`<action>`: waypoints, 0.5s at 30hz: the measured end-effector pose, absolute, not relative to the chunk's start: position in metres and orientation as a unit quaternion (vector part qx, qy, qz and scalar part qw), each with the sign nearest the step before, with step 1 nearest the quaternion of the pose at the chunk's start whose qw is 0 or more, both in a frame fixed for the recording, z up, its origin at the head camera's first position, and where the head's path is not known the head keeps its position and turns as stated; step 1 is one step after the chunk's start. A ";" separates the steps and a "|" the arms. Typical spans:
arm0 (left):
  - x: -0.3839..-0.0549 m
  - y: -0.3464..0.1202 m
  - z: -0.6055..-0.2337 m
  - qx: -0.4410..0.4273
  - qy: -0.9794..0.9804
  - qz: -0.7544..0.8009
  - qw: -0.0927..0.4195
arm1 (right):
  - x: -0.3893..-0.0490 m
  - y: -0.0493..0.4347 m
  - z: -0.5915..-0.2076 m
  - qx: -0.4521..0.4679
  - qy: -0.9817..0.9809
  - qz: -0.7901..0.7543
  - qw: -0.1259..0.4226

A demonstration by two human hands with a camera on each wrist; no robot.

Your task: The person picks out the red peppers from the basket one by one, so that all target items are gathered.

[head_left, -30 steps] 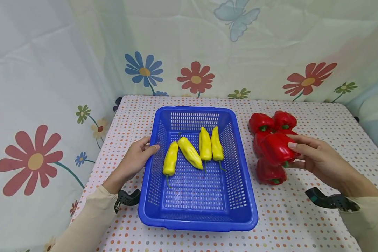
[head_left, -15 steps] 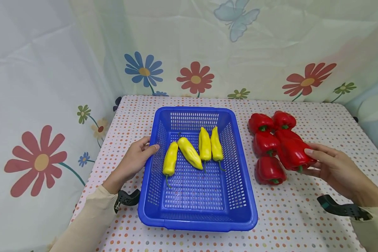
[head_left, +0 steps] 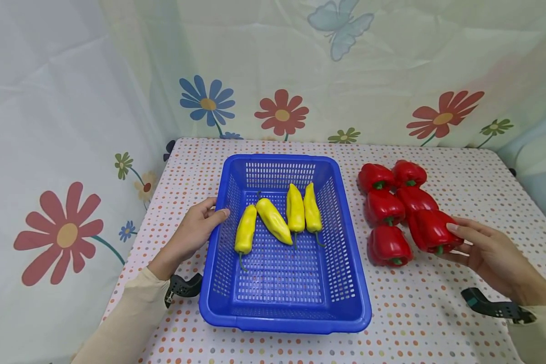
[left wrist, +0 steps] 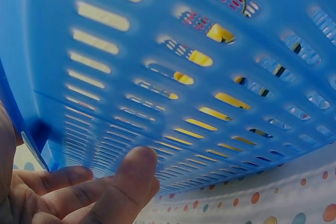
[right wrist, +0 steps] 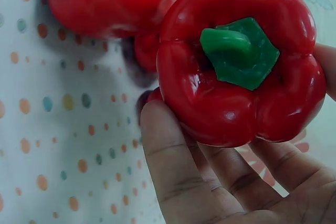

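In the head view my left hand (head_left: 197, 225) grips the left rim of a blue plastic basket (head_left: 279, 324), the thumb over the edge. The left wrist view shows the fingers (left wrist: 126, 187) against the slotted wall from outside. Several long yellow peppers (head_left: 274, 221) lie inside on the basket's floor. To the right of it, my right hand (head_left: 496, 253) holds a red bell pepper (head_left: 434, 230) between thumb and fingers. Its green stem (right wrist: 239, 51) faces the right wrist camera. I cannot tell whether this pepper touches the table.
Other red bell peppers stand grouped right of the basket, among them a front one (head_left: 390, 246) and a back one (head_left: 409, 173). A dotted cloth (head_left: 418, 313) covers the table. A flowered curtain (head_left: 236, 60) hangs behind and at the left.
My right hand has carried the bell pepper rightward and lower, to the front right of the group, uncovering the peppers behind. The left hand and the basket have stayed in place.
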State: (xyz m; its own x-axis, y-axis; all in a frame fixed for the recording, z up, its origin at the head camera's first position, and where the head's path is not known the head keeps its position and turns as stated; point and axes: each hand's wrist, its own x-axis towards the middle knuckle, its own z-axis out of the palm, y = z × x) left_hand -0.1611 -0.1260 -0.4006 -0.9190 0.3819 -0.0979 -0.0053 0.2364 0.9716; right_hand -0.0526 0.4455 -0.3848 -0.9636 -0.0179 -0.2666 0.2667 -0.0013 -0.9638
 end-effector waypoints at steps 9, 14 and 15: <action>-0.162 -0.127 -0.402 0.125 0.768 0.608 0.158 | -0.051 0.451 -0.397 0.112 0.692 -0.704 0.112; -0.161 -0.127 -0.402 0.125 0.759 0.617 0.166 | -0.053 0.452 -0.403 0.134 0.701 -0.690 0.117; -0.161 -0.127 -0.402 0.125 0.757 0.619 0.168 | -0.052 0.452 -0.404 0.136 0.703 -0.688 0.117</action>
